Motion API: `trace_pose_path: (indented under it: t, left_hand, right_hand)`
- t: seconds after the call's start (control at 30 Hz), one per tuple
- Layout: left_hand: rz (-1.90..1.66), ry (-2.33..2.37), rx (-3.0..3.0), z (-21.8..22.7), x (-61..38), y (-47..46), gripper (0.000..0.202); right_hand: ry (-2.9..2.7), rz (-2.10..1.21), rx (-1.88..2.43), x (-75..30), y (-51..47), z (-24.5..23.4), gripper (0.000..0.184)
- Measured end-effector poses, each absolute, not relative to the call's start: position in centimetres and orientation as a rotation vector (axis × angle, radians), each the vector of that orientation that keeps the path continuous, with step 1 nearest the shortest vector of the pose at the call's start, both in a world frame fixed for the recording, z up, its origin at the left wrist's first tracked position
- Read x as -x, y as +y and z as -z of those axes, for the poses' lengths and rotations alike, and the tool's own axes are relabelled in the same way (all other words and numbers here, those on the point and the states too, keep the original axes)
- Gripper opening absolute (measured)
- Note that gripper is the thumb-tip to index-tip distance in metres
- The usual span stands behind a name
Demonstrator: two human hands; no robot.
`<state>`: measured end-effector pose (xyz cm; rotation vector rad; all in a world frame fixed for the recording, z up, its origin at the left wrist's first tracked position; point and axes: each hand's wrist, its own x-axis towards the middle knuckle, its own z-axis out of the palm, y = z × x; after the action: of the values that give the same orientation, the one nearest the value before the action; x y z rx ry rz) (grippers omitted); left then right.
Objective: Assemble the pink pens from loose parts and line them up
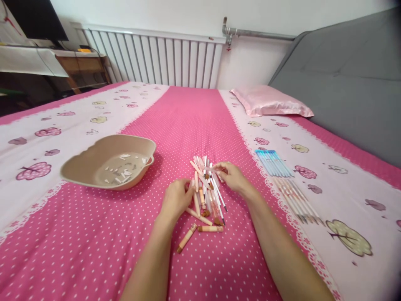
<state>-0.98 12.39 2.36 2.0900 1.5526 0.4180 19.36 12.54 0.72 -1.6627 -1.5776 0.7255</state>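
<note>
Right grip (pixel 231 175) borders pen pile (pixel 202 200) (bedsheet (pixel 236 255) alongside).

My left hand (pixel 176 196) and right hand (pixel 232 176) are bare, and so are my left forearm (pixel 155 257) and right forearm (pixel 275 242), uncovered from the wrists down to where the view cuts them off. Both forearms look smooth and slender, broadening away from narrow wrists. My knuckles are softly rounded and my fingers slim; the nails are too small to make out. More of my right forearm shows than my left.
</note>
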Motion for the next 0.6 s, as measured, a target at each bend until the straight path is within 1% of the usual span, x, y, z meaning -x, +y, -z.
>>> trace_pose_path:
  t: [0.07, 0.13, 0.27, 0.33, 0.47, 0.6]
  left_hand:
    - [-0.403, 1.562, -2.074, -2.5, 0.9, 12.3, 0.020]
    - [-0.399, 1.584, -2.081, -2.5, 0.8, 12.3, 0.018]
    - [-0.415, 1.596, -2.119, -2.4, 0.6, 12.3, 0.018]
    - [-0.414, 1.595, -2.105, -2.4, 0.6, 12.3, 0.019]
    - [-0.419, 1.658, -2.085, -2.5, 0.4, 12.2, 0.020]
    - [-0.449, 1.718, -2.042, -2.5, 0.4, 12.1, 0.017]
  right_hand:
    - [-1.763, -0.772, 1.589, -19.7, 12.4, -1.4, 0.023]
    - [-1.815, -0.747, 1.578, -19.8, 12.5, -1.7, 0.026]
    - [-1.864, -0.484, 1.568, -19.1, 13.1, -0.8, 0.034]
    - [-1.940, -0.427, 1.560, -18.5, 13.4, -0.1, 0.034]
    - [-1.934, -0.369, 1.642, -17.7, 13.5, 0.6, 0.027]
    - [-1.836, -0.332, 1.844, -17.9, 13.2, 0.1, 0.018]
